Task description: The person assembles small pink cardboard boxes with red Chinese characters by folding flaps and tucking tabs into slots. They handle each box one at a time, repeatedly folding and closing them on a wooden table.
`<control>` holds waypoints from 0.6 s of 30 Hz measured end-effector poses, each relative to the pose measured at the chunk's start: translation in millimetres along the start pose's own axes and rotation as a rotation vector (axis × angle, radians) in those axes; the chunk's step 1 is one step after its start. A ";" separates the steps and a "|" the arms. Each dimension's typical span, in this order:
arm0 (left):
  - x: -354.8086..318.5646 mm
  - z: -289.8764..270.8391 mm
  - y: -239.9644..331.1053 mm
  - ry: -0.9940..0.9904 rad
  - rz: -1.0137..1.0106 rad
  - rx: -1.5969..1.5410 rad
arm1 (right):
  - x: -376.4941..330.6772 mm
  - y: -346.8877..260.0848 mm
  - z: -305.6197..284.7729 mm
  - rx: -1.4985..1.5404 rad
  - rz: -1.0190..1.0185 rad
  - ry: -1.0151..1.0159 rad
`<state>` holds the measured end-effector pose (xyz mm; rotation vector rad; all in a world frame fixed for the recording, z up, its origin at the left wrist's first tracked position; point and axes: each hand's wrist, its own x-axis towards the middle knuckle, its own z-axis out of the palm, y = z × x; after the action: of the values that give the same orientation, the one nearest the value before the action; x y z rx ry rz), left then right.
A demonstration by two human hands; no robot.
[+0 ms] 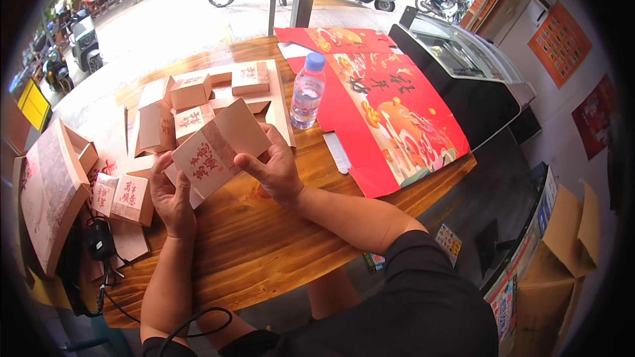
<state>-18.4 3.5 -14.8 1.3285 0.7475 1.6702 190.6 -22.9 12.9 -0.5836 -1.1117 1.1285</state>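
Between my two hands is a small pale-pink cardboard box [215,149] with red brush lettering, held tilted above the wooden table. My left hand [173,195] grips its left edge, fingers behind and thumb up in front. On the right side, my right hand [274,165] pinches it with the thumb on the front face; the other fingers are partly hidden behind. Just beyond lies a larger pale tray [283,102] bearing several similar small boxes [250,77]. Two more small boxes [132,198] sit left of my left hand.
A water bottle [307,92] with a blue cap stands by a flattened red printed carton [397,119]. At the left are a large pale box [53,192] and a black device [99,238] with cables. A glass display case [456,49] stands behind; a brown carton [549,277] is at right.
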 end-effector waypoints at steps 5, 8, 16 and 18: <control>-0.3 6.2 9.3 -0.011 -0.094 -0.038 | 1.6 11.3 -5.8 0.047 -0.015 0.026; -1.1 6.0 9.9 0.004 -0.140 -0.091 | 0.4 12.5 -3.4 0.071 -0.062 0.026; 0.1 -0.9 0.7 0.013 -0.120 -0.140 | -4.4 2.3 0.7 -0.165 -0.179 -0.114; 0.2 -1.7 1.2 0.024 -0.142 -0.158 | -4.4 -1.0 2.7 -0.203 -0.156 -0.110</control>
<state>-20.4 3.2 -14.1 1.1223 0.6920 1.5997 188.5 -27.6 13.0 -0.5859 -1.3542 0.9282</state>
